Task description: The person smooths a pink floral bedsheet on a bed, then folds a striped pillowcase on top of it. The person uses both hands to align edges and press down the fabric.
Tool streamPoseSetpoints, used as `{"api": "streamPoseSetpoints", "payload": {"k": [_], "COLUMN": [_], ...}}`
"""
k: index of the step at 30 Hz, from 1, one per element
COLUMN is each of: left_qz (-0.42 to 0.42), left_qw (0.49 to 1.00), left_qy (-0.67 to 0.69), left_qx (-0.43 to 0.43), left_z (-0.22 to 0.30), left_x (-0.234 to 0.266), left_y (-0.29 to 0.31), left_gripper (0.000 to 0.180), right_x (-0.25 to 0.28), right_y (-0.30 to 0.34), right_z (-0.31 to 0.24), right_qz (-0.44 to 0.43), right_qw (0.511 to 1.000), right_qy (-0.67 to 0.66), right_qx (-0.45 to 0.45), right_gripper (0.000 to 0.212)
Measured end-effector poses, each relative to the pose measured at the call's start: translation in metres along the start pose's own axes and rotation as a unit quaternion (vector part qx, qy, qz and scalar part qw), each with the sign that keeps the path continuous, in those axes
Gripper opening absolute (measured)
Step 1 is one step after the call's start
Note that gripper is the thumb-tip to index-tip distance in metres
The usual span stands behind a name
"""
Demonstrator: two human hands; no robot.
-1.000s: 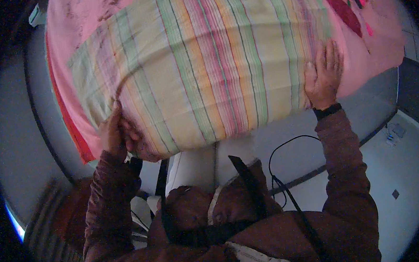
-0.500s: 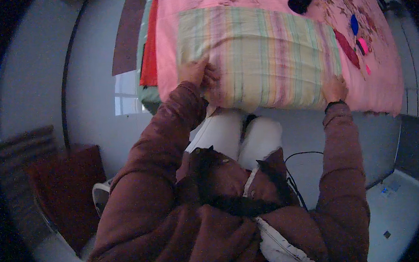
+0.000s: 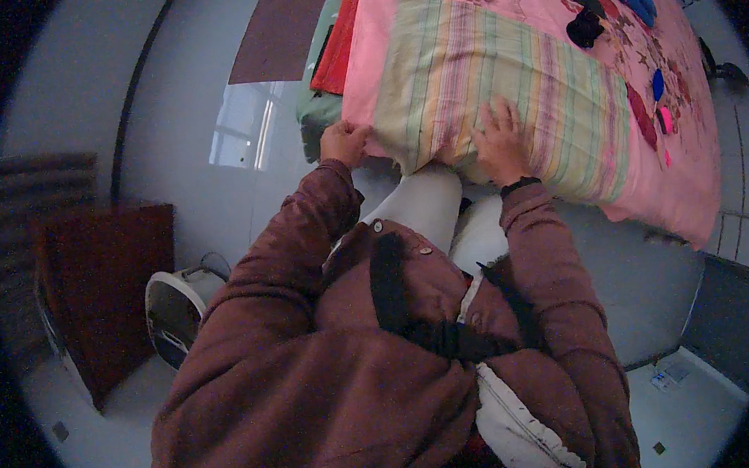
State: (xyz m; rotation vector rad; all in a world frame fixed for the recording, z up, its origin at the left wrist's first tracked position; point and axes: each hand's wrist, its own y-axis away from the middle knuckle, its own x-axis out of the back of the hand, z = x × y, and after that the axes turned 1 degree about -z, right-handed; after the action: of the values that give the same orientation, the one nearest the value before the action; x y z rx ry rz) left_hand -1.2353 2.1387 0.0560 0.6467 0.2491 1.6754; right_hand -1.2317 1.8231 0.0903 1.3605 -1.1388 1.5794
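Pinching: left hand point(image 3: 346, 143) on pink cover point(image 3: 373, 62)
Spread wide: right hand point(image 3: 501, 145) on striped cloth point(image 3: 554, 86)
Cloth: mostly flat; near edge uneven

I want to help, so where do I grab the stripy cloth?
Probably the near edge of the striped cloth, from the person's side: it lies spread mostly flat, and that thin edge faces the person, so fingers could pinch it.

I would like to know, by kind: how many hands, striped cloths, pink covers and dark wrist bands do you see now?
Left hand and right hand: 2
Striped cloth: 1
Pink cover: 1
Dark band at the right wrist: 1
Total: 5
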Motion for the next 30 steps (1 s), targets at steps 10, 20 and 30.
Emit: {"api": "streamPoseSetpoints", "payload": {"k": [10, 20, 30], "left_qz": [-0.19, -0.197, -0.174], "left_qw": [0.97, 0.971, 0.969], "left_qy": [0.148, 0.135, 0.121], "left_qx": [0.028, 0.019, -0.131], "left_z": [-0.056, -0.082, -0.061], "left_x": [-0.023, -0.046, -0.018], "left_y": [0.003, -0.034, -0.004], "left_gripper": [0.034, 0.028, 0.019], "right_x": [-0.035, -0.049, -0.025], "right_y": [0.163, 0.265, 0.15], "right_z": [0.179, 0.159, 0.093], "right_qz": [-0.114, -0.204, -0.026], "right_qw": [0.935, 0.853, 0.962], "right_qy": [0.12, 0.016, -0.046], "right_qx": [-0.314, -0.48, -0.267], "right_gripper": [0.052, 0.054, 0.05]}}
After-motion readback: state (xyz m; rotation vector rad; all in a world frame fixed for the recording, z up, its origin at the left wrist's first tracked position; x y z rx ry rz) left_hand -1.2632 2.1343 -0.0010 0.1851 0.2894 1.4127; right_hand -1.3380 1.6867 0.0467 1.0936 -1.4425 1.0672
